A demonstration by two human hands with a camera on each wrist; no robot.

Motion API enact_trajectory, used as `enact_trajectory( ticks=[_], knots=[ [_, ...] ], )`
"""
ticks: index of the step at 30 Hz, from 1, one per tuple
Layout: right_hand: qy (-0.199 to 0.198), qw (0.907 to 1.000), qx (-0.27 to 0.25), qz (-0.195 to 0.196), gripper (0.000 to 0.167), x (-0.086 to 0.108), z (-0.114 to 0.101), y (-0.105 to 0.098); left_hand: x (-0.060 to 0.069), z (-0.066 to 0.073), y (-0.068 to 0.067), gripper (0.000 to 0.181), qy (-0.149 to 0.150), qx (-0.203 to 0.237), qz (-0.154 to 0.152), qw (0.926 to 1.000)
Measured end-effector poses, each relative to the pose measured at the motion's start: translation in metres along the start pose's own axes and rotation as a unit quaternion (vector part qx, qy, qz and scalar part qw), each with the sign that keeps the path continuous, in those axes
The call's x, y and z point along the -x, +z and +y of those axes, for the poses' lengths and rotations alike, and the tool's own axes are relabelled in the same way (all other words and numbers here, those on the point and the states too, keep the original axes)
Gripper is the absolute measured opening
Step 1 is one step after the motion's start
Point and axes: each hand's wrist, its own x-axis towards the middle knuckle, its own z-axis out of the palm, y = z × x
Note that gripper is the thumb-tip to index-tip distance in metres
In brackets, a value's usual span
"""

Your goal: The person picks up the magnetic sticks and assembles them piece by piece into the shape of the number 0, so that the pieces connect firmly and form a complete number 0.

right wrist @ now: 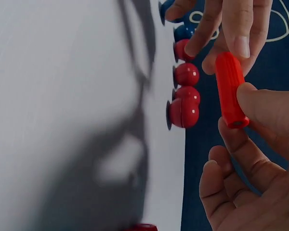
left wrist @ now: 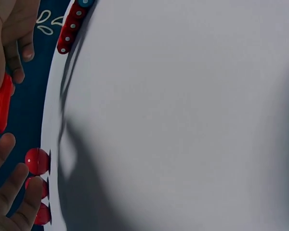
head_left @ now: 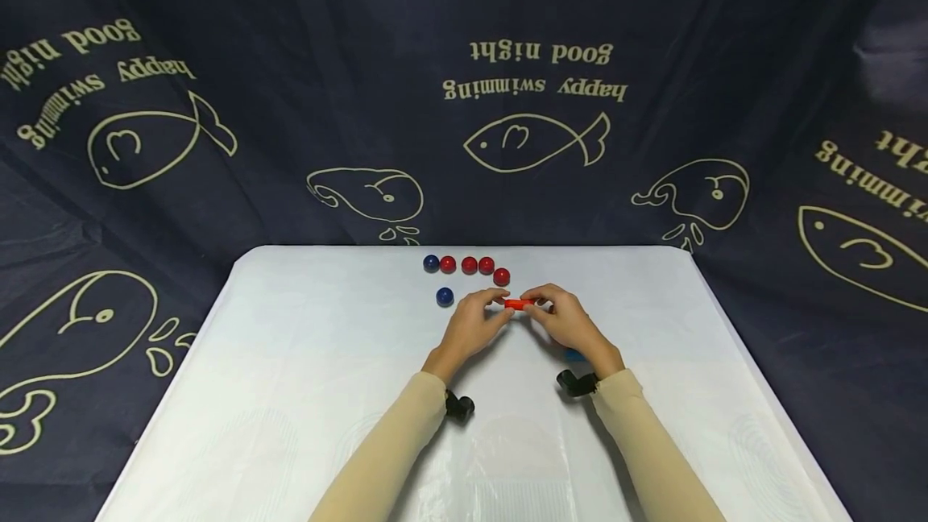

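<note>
Red tube (right wrist: 227,82), held off the worktop (head_left: 348,345).
Short, bright red, lengthwise ridges, dark hole in one end. Lying sideways across, pinched by right hand (head_left: 564,322), left hand (head_left: 471,325) fingertips at far end.

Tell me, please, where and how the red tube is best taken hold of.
I'd pinch the red tube across its narrow width near the right end, coming from the right: it is long and slim, held crosswise in the head view, with the left hand at its other end.

With forearms (head_left: 384,449) angled inward, the left hand (head_left: 473,324) and right hand (head_left: 571,322) pinch, facing each other.
</note>
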Motion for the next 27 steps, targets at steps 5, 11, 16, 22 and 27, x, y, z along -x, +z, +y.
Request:
enact_trajectory(
  ticks=[5, 11, 16, 22, 27],
  knots=[
    [-0.009, 0.9999, -0.014, 0.002, 0.022, -0.003, -0.003, 0.007, 0.002, -0.004, 0.0, 0.029, 0.002, 0.015, 0.017, 0.9997],
    [-0.023, 0.9993, -0.028, 0.01, 0.021, -0.004, -0.008, 0.015, 0.007, -0.009, -0.002, 0.021, 0.023, 0.037, 0.056, 0.9975],
    [-0.029, 0.9988, -0.034, 0.02, 0.021, -0.007, -0.012, 0.024, 0.012, -0.014, -0.005, 0.021, 0.021, 0.056, 0.073, 0.9955],
    [-0.032, 0.998, -0.049, 0.024, 0.019, -0.011, -0.013, 0.036, 0.016, -0.018, -0.008, 0.022, -0.005, 0.062, 0.072, 0.9955],
    [-0.038, 0.9972, -0.059, 0.027, 0.018, -0.012, -0.016, 0.041, 0.018, -0.021, -0.011, 0.022, -0.02, 0.068, 0.072, 0.9949]
  ],
)
